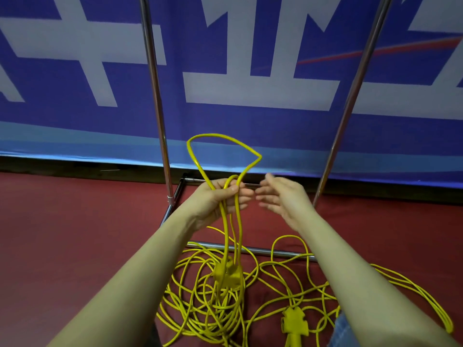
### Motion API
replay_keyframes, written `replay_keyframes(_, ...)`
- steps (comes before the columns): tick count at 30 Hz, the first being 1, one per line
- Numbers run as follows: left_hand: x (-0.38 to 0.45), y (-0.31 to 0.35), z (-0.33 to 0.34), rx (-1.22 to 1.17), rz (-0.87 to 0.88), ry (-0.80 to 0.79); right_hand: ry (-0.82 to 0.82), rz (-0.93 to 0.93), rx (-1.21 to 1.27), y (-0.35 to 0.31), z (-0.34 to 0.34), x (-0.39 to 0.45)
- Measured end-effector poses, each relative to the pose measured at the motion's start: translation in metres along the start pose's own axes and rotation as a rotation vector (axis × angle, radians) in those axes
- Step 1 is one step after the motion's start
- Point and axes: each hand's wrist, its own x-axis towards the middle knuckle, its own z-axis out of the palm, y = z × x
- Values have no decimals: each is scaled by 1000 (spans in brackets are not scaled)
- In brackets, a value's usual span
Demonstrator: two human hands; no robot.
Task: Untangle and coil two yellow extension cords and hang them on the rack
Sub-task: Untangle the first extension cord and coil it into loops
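While the left hand (220,199) grips a raised cord loop (223,151), the right hand (280,196) hovers unclenched beside it; each fresh loop should match, drawn from the tangle (215,296) below both hands.

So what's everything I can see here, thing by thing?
Cord loop: one, yellow, standing up above the left hand's grip.
Hanging strands: several, yellow, dropping from that hand to the pile.
Tangled cord pile: yellow, on the floor; how many cords cannot be told.
Connector ends: two, yellow, one dangling over the pile, one on the floor further right.
Rack: one, shiny metal, two uprights and base bars.
Banner: one, blue with white shapes, behind the rack.
Floor: dark red.
Left hand: gripping the cord.
Right hand: fingers open, beside the cord, holding nothing.
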Motion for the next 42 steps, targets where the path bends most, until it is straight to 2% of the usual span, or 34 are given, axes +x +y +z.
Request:
replay_keyframes(3, 5, 6, 1, -91, 83, 91, -251, 71, -253, 13, 0, -6)
replay_keyframes(5, 6, 10, 1, -113, 122, 126, -437, 142, -303, 20, 1, -8)
replay_keyframes(7, 8, 11, 1, -122, 139, 148, -531, 115, -298, 24, 5, -9)
replay_keyframes(8, 10, 11, 2, -127, 145, 158, -525, 81, -290, 26, 8, -8)
replay_keyframes(11, 15, 11, 0, -133, 139, 170, -373, -27, -258, 25, 12, -8)
replay_keyframes(15, 13, 7, -3, -42, 42, 202, -33, -177, -167, 20, 2, 1)
replay_keyframes(18, 9, 5, -6, 111, -11, 255, 218, -272, -231, 23, -15, 11)
replay_keyframes(20, 9, 5, -12, 144, 5, 280, 323, -342, -330, 26, -23, 16)
replay_keyframes(23, 10, 7, -20, 126, -17, 298, 388, -427, -405, 28, -27, 18)
replay_keyframes(27, 13, 9, -20, 3, -83, 233, 392, -483, -505, 28, -27, 16)
replay_keyframes(30, 13, 8, -17, 38, 43, 229, 395, -380, -913, 21, -27, 10)
replay_keyframes(32, 12, 8, -15, 110, 122, 243, 327, -303, -1253, 16, -25, 7)
replay_keyframes(35, 11, 6, -15, 220, 156, 256, 94, -293, -1426, 16, -23, 9)
replay_keyframes(39, 13, -1, -14, 257, 118, 220, -320, -301, -1167, 11, -22, 8)
replay_keyframes(42, 8, -6, -10, 369, -6, 126, -450, -359, -985, -3, -20, 0)
